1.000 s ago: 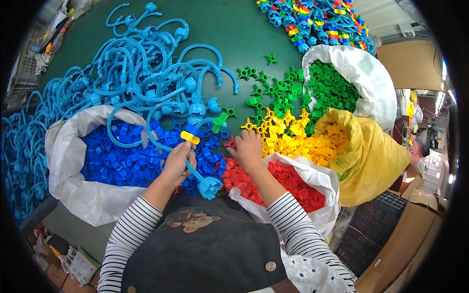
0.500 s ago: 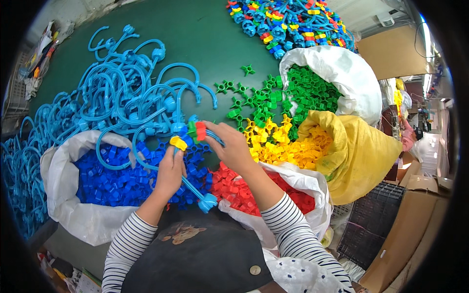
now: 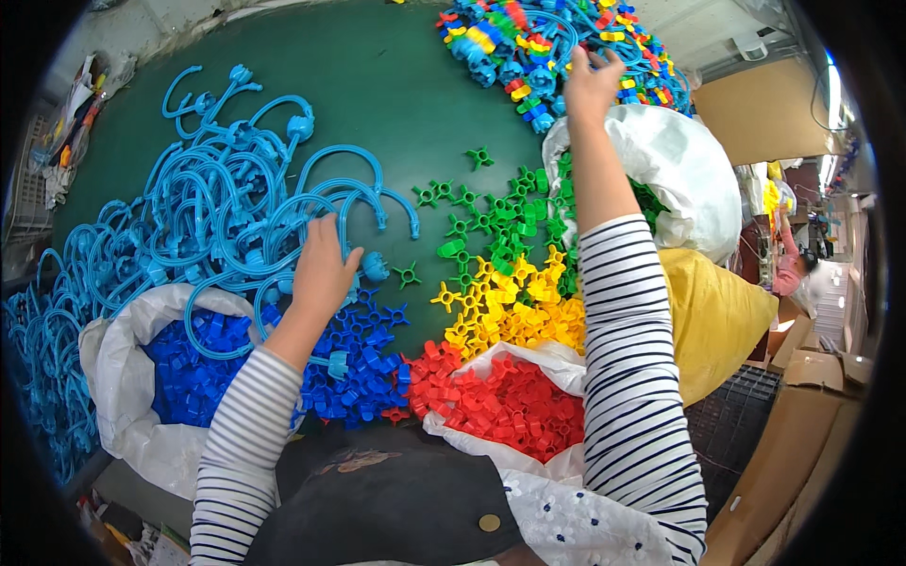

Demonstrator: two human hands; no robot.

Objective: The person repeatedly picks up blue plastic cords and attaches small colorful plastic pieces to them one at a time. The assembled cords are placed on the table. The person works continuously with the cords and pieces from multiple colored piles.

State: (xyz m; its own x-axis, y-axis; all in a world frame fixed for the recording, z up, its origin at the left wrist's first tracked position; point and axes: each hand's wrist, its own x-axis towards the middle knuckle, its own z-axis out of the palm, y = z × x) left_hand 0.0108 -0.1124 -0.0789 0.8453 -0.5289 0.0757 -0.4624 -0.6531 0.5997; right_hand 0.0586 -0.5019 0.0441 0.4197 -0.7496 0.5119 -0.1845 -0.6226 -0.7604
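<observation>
My right hand [image 3: 593, 83] is stretched out over the far pile of finished blue tubes with coloured rings [image 3: 538, 61]. Its thumb and fingers are apart, with nothing gripped between them. A blurred tube with yellow, green and red rings [image 3: 481, 40] lies just left of it, apart from the fingers. My left hand [image 3: 324, 269] is at the near edge of a heap of bare, curved light-blue tubes [image 3: 212, 179]. Its thumb stands away from the bent fingers, which touch or hover over a tube. The fingertips are partly lost among the tubes.
White sacks hold dark-blue [image 3: 193, 368], red [image 3: 519, 406] and green pieces [image 3: 651, 203]. Loose green [image 3: 510, 212] and yellow pieces [image 3: 519, 311] lie on the green table [image 3: 396, 75]. A yellow sack [image 3: 722, 316] and cardboard boxes [image 3: 783, 443] stand at right; another person [image 3: 791, 259] is behind.
My right hand has moved far forward from the middle and let go of the ringed tube, now at the far pile. My left hand has let go too and moved up to the bare tubes.
</observation>
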